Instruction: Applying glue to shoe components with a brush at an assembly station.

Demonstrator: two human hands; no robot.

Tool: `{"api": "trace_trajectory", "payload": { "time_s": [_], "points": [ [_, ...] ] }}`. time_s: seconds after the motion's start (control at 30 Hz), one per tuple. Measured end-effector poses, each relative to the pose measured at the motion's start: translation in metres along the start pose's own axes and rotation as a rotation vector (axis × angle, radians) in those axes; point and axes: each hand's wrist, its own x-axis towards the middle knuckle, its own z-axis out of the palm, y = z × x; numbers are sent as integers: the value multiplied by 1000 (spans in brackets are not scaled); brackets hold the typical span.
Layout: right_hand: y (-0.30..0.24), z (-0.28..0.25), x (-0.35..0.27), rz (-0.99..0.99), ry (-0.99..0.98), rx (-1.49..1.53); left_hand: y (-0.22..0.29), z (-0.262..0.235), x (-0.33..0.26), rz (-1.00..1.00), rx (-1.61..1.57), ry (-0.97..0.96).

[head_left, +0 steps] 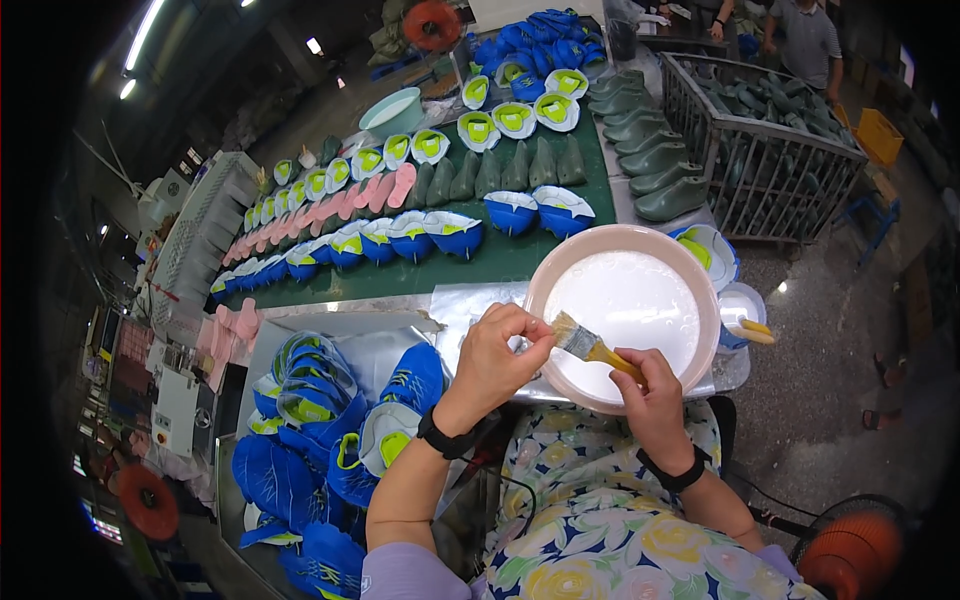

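Note:
Over a wide pink basin (541, 280) of white liquid, my right hand (655, 400) grips a paintbrush (600, 352) by its yellow handle. The brush lies tilted, its pale bristles toward my left hand (497, 360). Thumb and index finger of that left hand are pinched together right beside the bristle tips. Whether a bristle or a bit of something is between them is too small to tell. Left of my left forearm, blue shoe uppers (285, 470) with lime-green linings lie heaped in a bin.
Rows of blue uppers (455, 235), pink insoles (400, 187) and dark green shoe lasts (465, 178) cover the green table (400, 280). A metal cage (770, 190) of lasts stands at right. Beside the basin is a white tub (742, 300) with a yellow handle. An orange fan (850, 560) sits low right.

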Motion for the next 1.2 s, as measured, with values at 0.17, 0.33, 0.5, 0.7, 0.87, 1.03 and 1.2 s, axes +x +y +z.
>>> {"api": "trace_trajectory", "payload": {
  "time_s": [0.17,0.33,0.5,0.7,0.87,1.03,1.2],
  "points": [
    [2,-3,-5,-84,33,-99,-4,5,0,36,26,7],
    [3,-2,-6,-209,46,-158,-5,-1,-7,44,37,35],
    [8,-4,-7,-206,19,-123,1,5,-3,69,43,25],
    [7,-7,-9,-239,32,-158,1,12,-2,77,68,35],
    [6,2,-11,-176,-55,-181,-14,22,-9,195,273,204],
    [2,8,-6,-176,-79,-244,-41,35,-4,140,259,221],
    [0,12,-6,-180,-116,-266,-61,36,-2,-17,315,317]
  ]
}}
